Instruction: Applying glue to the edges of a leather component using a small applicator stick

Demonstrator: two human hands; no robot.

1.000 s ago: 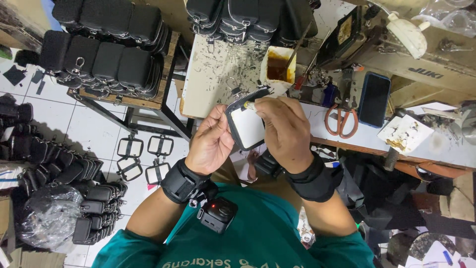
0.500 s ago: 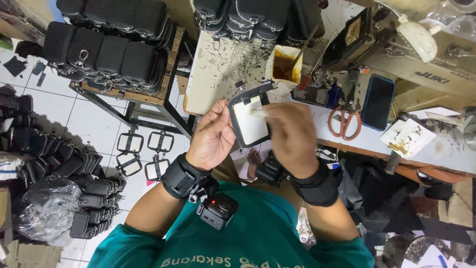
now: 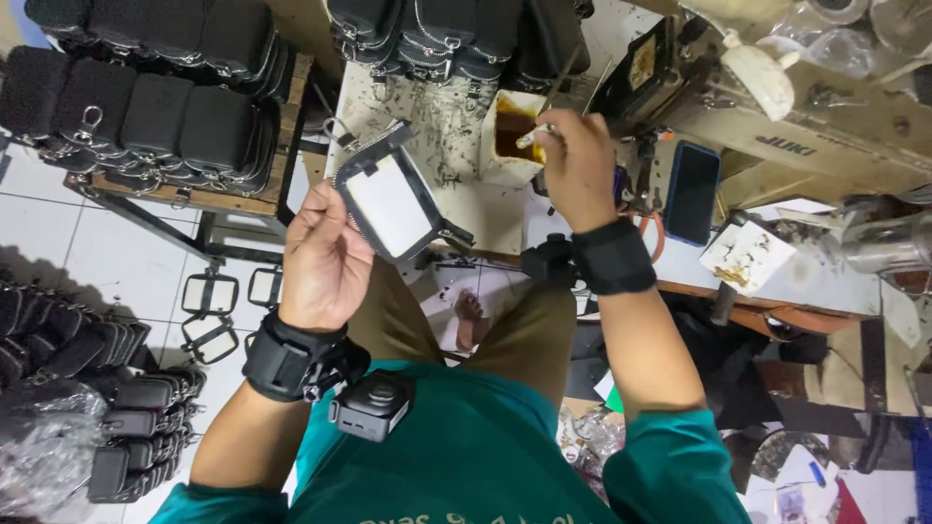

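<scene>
My left hand point(image 3: 325, 257) holds a flat black pouch panel point(image 3: 393, 199) with a white inner face and a zipper along its edge, tilted in front of me. My right hand point(image 3: 575, 165) is up at a small white carton of brown glue point(image 3: 510, 136) on the workbench, gripping a thin brush or stick point(image 3: 534, 136) that dips into it. The two hands are apart; only the left touches the panel.
A dark phone point(image 3: 691, 192) lies on the bench right of my right hand, next to a glue-stained white card point(image 3: 746, 257). Rows of finished black pouches point(image 3: 155, 126) fill a wooden rack at left and more point(image 3: 437, 29) at the top. A sewing machine point(image 3: 777, 116) stands at right.
My right hand has let go of the panel and moved up right to the glue carton, taking the stick. My left hand now holds the panel alone, lower and to the left.
</scene>
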